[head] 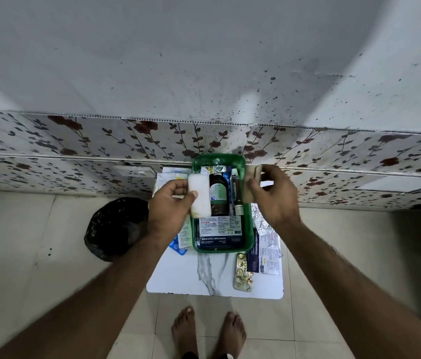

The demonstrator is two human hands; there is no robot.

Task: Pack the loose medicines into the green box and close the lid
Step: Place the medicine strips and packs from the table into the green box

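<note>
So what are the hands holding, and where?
Left hand pinches the white pack by its left edge; right hand grips a tan roll at its side.

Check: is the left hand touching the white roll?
Touching. The head view shows the left hand with its thumb pressed on the front of the white roll and fingers wrapped behind it, over the green box.

A black bag (112,228) sits on the pale floor tiles (36,257), next to the small white table (178,278), under a flowery wall (75,141).
</note>
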